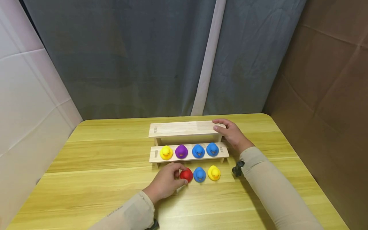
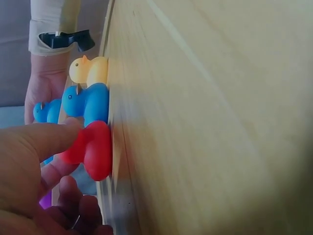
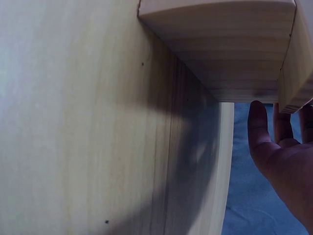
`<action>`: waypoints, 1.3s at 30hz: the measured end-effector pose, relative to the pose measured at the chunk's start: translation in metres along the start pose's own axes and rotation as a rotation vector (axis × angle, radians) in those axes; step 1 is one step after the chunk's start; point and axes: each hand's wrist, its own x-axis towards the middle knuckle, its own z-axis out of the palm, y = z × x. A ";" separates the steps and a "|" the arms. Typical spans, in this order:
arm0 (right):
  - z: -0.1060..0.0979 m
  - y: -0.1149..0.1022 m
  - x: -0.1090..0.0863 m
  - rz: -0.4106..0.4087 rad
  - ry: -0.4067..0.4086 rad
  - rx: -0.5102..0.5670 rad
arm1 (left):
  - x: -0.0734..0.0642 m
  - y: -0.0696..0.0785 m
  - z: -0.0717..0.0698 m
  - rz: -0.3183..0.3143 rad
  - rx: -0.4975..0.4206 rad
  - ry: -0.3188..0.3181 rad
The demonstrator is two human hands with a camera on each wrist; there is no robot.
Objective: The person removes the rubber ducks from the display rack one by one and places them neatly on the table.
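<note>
My left hand (image 1: 165,180) pinches a red rubber duck (image 1: 186,175) between thumb and fingers; the left wrist view shows the duck (image 2: 95,152) upright at the tabletop. Beside it stand a blue duck (image 1: 199,174) and a yellow duck (image 1: 214,173), in one row. My right hand (image 1: 231,132) grips the right end of the wooden rack's upper shelf (image 1: 184,128), thumb toward the front. In the right wrist view, its fingers (image 3: 258,125) reach around the board's end. On the lower shelf (image 1: 189,159) sit a yellow duck (image 1: 166,152), a purple duck (image 1: 181,151) and two blue ducks (image 1: 198,151).
The rack stands on a wood-grain table (image 1: 100,159), toward its back edge. A grey curtain (image 1: 129,64) hangs behind, with a white cloth (image 1: 34,95) to the left and a brown one (image 1: 325,95) to the right. A black wrist mount (image 1: 238,168) sits by the right sleeve.
</note>
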 end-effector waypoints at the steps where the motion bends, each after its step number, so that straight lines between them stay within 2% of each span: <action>1: 0.000 0.000 0.000 -0.001 0.001 0.000 | 0.000 0.000 0.000 -0.002 0.004 0.001; 15: 0.000 0.000 0.001 -0.004 -0.008 -0.005 | -0.001 0.002 -0.001 -0.018 0.044 0.010; 22: -0.002 0.002 0.002 0.002 0.002 -0.012 | -0.005 0.011 -0.008 0.019 0.014 0.036; 28: -0.001 0.002 0.003 0.003 0.001 -0.009 | -0.008 0.021 -0.020 0.027 -0.026 0.105; 34: 0.000 0.001 0.001 -0.004 0.002 -0.001 | -0.009 0.026 -0.041 0.041 -0.020 0.183; 39: -0.001 0.002 0.001 -0.007 -0.005 -0.004 | -0.004 0.022 -0.059 0.004 0.001 0.220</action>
